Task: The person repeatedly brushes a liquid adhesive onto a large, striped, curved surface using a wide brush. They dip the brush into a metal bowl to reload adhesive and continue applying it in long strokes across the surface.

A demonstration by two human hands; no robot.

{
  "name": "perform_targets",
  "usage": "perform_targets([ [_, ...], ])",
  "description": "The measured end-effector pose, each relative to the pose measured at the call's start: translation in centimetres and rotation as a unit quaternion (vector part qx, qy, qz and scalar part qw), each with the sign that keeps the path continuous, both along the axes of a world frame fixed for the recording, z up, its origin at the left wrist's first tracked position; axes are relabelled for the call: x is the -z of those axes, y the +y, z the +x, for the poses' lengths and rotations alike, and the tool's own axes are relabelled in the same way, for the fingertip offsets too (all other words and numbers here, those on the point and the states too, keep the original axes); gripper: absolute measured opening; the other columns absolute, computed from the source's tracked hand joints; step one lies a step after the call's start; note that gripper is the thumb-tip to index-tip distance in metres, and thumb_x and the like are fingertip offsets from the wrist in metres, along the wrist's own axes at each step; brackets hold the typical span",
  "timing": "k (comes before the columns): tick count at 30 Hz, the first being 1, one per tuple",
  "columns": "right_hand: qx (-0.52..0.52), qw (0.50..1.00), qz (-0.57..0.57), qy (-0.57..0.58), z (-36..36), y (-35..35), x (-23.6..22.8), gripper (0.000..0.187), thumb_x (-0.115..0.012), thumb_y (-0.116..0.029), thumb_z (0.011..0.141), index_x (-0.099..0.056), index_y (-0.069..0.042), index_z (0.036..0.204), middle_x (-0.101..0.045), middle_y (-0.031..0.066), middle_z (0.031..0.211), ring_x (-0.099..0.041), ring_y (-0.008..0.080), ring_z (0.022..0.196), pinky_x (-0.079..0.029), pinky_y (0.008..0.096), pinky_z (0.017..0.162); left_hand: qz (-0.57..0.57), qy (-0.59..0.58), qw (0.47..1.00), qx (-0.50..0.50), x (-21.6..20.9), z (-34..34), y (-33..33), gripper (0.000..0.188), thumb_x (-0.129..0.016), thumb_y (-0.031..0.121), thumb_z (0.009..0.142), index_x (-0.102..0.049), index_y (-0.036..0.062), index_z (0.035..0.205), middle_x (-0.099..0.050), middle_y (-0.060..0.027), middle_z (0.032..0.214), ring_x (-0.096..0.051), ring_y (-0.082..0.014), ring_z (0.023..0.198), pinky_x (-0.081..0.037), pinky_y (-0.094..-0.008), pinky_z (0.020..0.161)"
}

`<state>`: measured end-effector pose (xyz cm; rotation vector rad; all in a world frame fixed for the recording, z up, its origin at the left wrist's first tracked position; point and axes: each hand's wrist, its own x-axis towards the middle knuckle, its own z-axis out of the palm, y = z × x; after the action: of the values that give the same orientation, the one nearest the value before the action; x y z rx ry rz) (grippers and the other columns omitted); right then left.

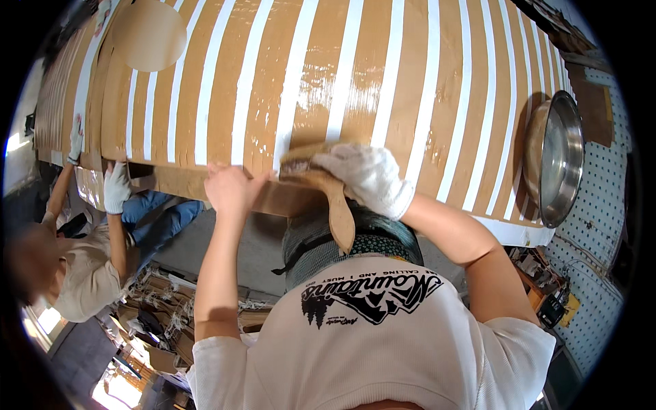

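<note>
Brush at the near edge, one glove on the wood

And here we are at the near edge of a broad brown sheet [369, 89] with white stripes, its middle gleaming under the light. The right hand [369, 179], in a white knitted glove, has its fingers clamped over the head of a wooden-handled brush [340, 215]. That brush sits right at the sheet's near border, its handle pointing back toward the wearer's white T-shirt [389, 355].

Over to the left hand [232, 190], bare, just beside the brush! Its fingers bend over the sheet's edge, thumb toward the brush; whether they pinch the sheet, I cannot tell.

Farther left, a co-worker [89, 277] in a beige top and blue jeans has two gloved hands at the striped surface, one glove [117, 188] at the near edge, the other [75, 142] beyond it. Out at the far right, well apart from the brush, a round steel basin [570, 195] stands on the stripes.
</note>
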<state>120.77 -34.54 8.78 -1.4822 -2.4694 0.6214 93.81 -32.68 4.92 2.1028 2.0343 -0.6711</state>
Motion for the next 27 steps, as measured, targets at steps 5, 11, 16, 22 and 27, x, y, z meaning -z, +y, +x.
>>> perform_targets([
  [5, 0.032, 0.989, -0.14, 0.032, 1.8, -0.2, -1.4, 0.023, -0.059, -0.023, 0.09, -0.066, -0.019, 0.112, -0.067, 0.0078, 0.098, -0.068, 0.0223, 0.085, -0.057, 0.0341, 0.064, -0.005, -0.027, 0.999, -0.025, -0.4, -0.1, -0.3, 0.088, -0.06, 0.082, 0.07, -0.076, -0.0024, 0.088, -0.071, -0.0223, 0.098, -0.063, -0.036, 0.108, -0.053, -0.0428, 0.081],
  [11, 0.099, 0.986, 0.125, -0.048, 4.5, -2.4, 2.6, 0.016, -0.057, -0.01, 0.089, -0.067, -0.009, 0.102, -0.07, 0.0089, 0.101, -0.068, 0.0158, 0.082, -0.057, 0.0281, 0.063, -0.003, -0.022, 0.999, -0.031, -0.9, 0.5, -0.6, 0.09, -0.06, 0.085, 0.067, -0.076, -0.0002, 0.092, -0.072, -0.0219, 0.099, -0.064, -0.0379, 0.11, -0.055, -0.0424, 0.081],
  [16, 0.025, 0.999, -0.035, -0.002, 3.9, -5.6, 0.8, 0.026, -0.057, -0.025, 0.091, -0.067, -0.018, 0.114, -0.068, 0.0085, 0.095, -0.066, 0.0185, 0.081, -0.056, 0.0313, 0.066, 0.018, -0.012, 0.999, -0.024, -0.2, 0.1, -0.9, 0.093, -0.057, 0.089, 0.064, -0.077, 0.0015, 0.087, -0.074, -0.0169, 0.091, -0.072, -0.031, 0.088, -0.057, -0.0416, 0.075],
  [22, 0.149, 0.972, 0.184, 0.002, 6.6, -2.9, 3.4, 0.032, -0.058, -0.026, 0.089, -0.066, -0.021, 0.119, -0.067, 0.0074, 0.096, -0.064, 0.0218, 0.086, -0.055, 0.0331, 0.068, 0.005, -0.01, 1.0, -0.02, -0.6, 0.6, -0.5, 0.092, -0.056, 0.09, 0.065, -0.077, 0.0023, 0.084, -0.074, -0.0156, 0.088, -0.072, -0.03, 0.089, -0.057, -0.0412, 0.076],
  [27, 0.031, 0.998, 0.028, -0.036, 4.4, -6.2, 1.0, 0.043, -0.065, -0.023, 0.078, -0.066, -0.023, 0.121, -0.067, 0.0101, 0.092, -0.066, 0.0249, 0.081, -0.055, 0.0336, 0.068, -0.004, -0.003, 1.0, -0.016, 0.3, -0.1, -0.3, 0.092, -0.057, 0.089, 0.066, -0.077, 0.0007, 0.082, -0.073, -0.0164, 0.085, -0.071, -0.0308, 0.088, -0.056, -0.0429, 0.076],
])
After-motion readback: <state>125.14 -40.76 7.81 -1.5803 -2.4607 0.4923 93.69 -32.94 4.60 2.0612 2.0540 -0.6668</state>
